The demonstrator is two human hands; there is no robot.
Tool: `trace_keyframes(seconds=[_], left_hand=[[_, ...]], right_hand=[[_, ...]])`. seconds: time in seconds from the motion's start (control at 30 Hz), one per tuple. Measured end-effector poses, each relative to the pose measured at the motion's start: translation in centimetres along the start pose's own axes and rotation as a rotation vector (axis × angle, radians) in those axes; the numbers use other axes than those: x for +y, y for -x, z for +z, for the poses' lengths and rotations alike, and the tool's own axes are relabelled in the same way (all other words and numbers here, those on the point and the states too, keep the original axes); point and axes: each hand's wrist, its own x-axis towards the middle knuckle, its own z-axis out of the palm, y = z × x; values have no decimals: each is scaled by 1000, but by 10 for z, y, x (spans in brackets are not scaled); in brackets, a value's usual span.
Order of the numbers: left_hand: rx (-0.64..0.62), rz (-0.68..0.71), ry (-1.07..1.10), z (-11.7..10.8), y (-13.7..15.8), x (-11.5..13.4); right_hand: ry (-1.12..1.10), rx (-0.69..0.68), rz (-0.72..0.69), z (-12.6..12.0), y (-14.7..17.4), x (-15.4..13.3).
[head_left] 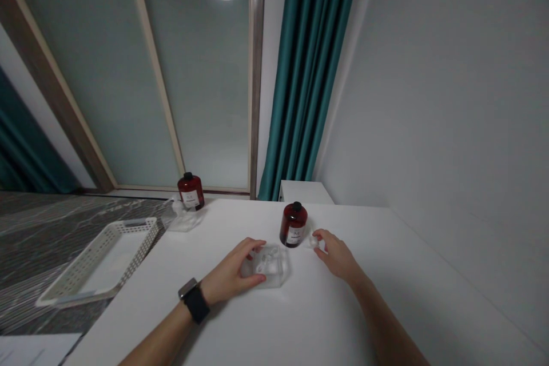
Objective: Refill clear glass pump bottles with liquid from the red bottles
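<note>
On the white table, my left hand [234, 274], with a dark watch on its wrist, grips a clear plastic box [274, 267] from its left side. The thumb lies along the near edge and the fingers along the far edge. Small clear pieces seem to be inside, too faint to name. My right hand [337, 254] pinches a small clear, whitish object [314, 241] between thumb and fingers, low over the table. What kind of object it is I cannot make out. Just left of it stands a dark red bottle [294, 225] with a black cap and a white label, upright.
A second dark red bottle [191, 191] stands at the table's far left corner, behind a clear plastic container [182, 220]. Left of the table, lower down, is a white perforated basket [92, 263]. A wall bounds the right side; a white cabinet [304, 191] stands beyond the far edge.
</note>
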Motion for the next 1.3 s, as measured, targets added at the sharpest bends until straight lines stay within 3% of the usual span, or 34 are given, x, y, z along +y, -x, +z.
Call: trace_keyframes(seconds=[0.23,0.47,0.63,0.7,0.77,0.9,1.13,1.3], left_hand=[[3,3,-1,1,0,0],[18,22,3,2,0,-3],[33,17,20,3,0,-3],[37,9,30,3,0,-3],[39,-2,44,3,0,-2],[36,-21,68,4,0,-1],[36,-10,80,5,0,-2],[61,-10,141,2,-1,-2]], right_hand=[[-4,59,16,3,-3,9],[-55,186,-56,7,-3,12],[-120,380,-119,6,-4,-8],[-171,396,-175,8,1,-26],[-227,360,-257,11,9,-48],[-388,84,-460,19,26,-84],[-523,-118,-390,26,30,-88],[-561,-148,-355,24,29,-88]])
